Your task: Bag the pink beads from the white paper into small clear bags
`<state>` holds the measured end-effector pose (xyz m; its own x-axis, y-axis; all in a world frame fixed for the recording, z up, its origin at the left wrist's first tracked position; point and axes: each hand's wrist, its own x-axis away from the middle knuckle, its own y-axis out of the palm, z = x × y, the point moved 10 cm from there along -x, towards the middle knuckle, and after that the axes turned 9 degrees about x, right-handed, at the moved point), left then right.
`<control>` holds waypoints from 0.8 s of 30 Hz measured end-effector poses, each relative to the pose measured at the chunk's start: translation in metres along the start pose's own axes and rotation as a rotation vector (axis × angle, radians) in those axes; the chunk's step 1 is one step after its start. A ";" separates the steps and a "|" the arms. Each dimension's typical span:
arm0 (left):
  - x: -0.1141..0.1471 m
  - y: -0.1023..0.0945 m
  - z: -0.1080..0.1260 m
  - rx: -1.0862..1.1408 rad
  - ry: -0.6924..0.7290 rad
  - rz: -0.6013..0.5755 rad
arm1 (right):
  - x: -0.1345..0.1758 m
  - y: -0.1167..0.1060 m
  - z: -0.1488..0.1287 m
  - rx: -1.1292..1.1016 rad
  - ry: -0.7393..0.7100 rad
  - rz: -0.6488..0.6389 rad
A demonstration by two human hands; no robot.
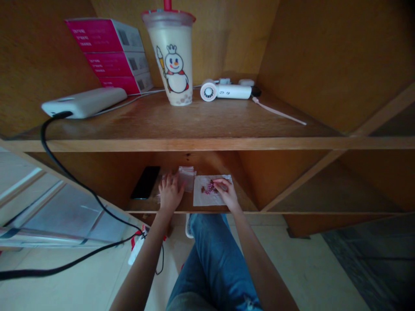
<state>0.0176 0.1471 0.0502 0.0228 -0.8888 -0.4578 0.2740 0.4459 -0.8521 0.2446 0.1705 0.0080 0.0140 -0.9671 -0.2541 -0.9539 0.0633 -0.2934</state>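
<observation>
1 purple bead cluster is seemingly pinched by the nearer right hand, spread leftward from that grip on the white sheet; clear bags are touched by the splayed left hand.

Purple beads (small), bunched, over white sheet
</observation>
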 end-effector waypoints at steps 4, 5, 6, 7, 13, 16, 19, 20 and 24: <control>-0.016 0.026 0.027 0.036 0.127 -0.111 | 0.000 0.002 0.001 -0.012 0.010 -0.010; -0.018 0.032 0.031 0.038 0.149 -0.126 | -0.001 0.001 0.001 -0.013 0.013 -0.009; -0.020 0.036 0.034 0.038 0.162 -0.136 | -0.001 0.001 0.001 -0.012 0.016 -0.008; -0.020 0.038 0.036 0.037 0.166 -0.142 | -0.001 0.001 0.002 -0.010 0.020 -0.007; -0.019 0.035 0.029 0.012 0.090 -0.154 | -0.001 -0.001 0.002 -0.002 0.011 0.005; -0.019 0.032 0.028 -0.003 0.084 -0.161 | -0.002 -0.001 0.003 -0.009 0.012 0.006; -0.020 0.033 0.029 -0.001 0.086 -0.168 | -0.002 -0.001 0.002 -0.012 0.012 0.009; -0.020 0.033 0.029 0.000 0.084 -0.169 | -0.002 -0.001 0.002 -0.011 0.011 0.010; -0.020 0.036 0.031 0.001 0.081 -0.190 | -0.001 -0.002 0.001 0.003 0.013 0.010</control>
<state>0.0567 0.1775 0.0361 -0.1067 -0.9455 -0.3078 0.2666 0.2710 -0.9249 0.2465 0.1722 0.0075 0.0001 -0.9695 -0.2453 -0.9529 0.0743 -0.2940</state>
